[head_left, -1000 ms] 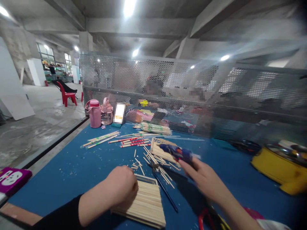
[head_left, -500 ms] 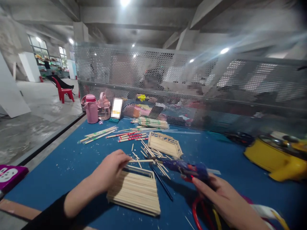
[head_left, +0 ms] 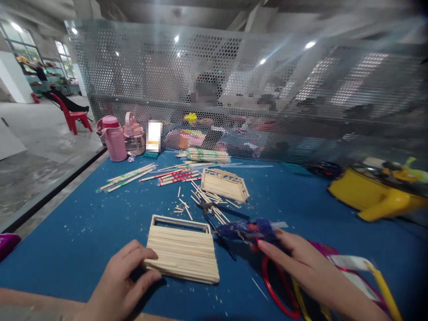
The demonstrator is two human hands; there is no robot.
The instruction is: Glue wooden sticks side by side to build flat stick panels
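A flat panel of pale wooden sticks (head_left: 183, 252), laid side by side and edged at its far end by an open rectangular frame, lies on the blue, felt-like worktop (head_left: 83, 232) just in front of the person. The left hand (head_left: 122, 281) rests at the panel's near left corner, thumb and fingers slightly apart and touching its edge, not closed around it. The right hand (head_left: 301, 263) is wrapped around the grip of a dark blue glue gun (head_left: 245, 229), whose nozzle points left toward the panel's far right corner; the fingers are closed on the tool. Loose thin sticks (head_left: 207, 203) and small offcuts are scattered on the worktop beyond the panel, near a second stick-built frame (head_left: 224, 183) that lies tilted. Further back lie red-printed and plain chopstick-like rods (head_left: 177, 176) and a wrapped bundle (head_left: 207, 155). A glossy pink flask (head_left: 112, 138) and a clear pink-lidded bottle (head_left: 134, 136) stand at the far left corner before a perforated metal screen (head_left: 234, 80). A yellow plastic tub (head_left: 371, 196) sits at the right, and red and yellow cables (head_left: 287, 294) curl under the right wrist.
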